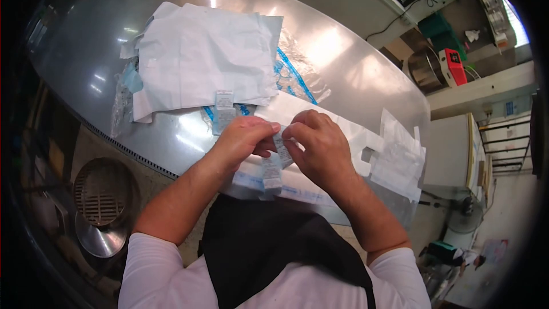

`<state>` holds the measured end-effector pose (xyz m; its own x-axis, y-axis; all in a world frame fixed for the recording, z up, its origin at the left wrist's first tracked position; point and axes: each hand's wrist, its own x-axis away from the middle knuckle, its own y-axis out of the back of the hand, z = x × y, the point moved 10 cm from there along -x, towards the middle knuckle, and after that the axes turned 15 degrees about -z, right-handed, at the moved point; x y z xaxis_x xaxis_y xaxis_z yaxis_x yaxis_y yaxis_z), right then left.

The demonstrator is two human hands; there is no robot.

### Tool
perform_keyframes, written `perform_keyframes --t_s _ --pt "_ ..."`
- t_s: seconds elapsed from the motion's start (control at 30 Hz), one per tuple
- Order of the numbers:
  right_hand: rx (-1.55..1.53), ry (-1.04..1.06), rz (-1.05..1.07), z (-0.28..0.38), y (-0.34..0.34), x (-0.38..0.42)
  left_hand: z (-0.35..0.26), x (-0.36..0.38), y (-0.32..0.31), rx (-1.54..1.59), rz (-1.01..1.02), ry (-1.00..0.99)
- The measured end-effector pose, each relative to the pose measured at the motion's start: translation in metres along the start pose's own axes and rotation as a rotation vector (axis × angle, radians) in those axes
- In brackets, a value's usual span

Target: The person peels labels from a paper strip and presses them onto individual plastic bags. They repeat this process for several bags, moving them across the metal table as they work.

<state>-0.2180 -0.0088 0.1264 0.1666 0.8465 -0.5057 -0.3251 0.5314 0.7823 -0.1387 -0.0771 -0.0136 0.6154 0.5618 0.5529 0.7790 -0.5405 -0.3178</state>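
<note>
Over the near side of the table, my left hand [247, 138] and my right hand [320, 146] meet, fingers pinched on a small printed label [281, 150]. Just below it, a second printed label [271, 174] overlaps a white plastic bag [343, 131] spread flat under my hands. That bag's cut-out handle end lies to the right. To the upper left of my left hand, a strip of printed labels [225, 106] lies along the lower edge of a pile of white plastic bags [206, 57].
The metal table [80, 34] reaches away on both sides. Clear wrapping with blue print [300, 77] sticks out beside the pile. On the floor at left stands a round metal strainer [103, 191]. A fan [464, 213] is at right, and a red device [453, 67] sits beyond the table.
</note>
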Motion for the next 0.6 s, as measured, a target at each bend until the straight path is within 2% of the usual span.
perform_keyframes --t_s 0.27,0.47,0.6 --pt "0.054 -0.028 0.057 -0.009 -0.006 0.004 0.007 -0.009 -0.002 -0.025 -0.012 0.007" --pt "0.014 -0.076 0.025 -0.011 0.000 0.000 0.005 -0.010 -0.007 -0.039 0.003 -0.030" --pt "0.081 -0.038 0.024 -0.013 -0.005 0.001 0.009 -0.012 -0.005 -0.031 -0.004 -0.021"
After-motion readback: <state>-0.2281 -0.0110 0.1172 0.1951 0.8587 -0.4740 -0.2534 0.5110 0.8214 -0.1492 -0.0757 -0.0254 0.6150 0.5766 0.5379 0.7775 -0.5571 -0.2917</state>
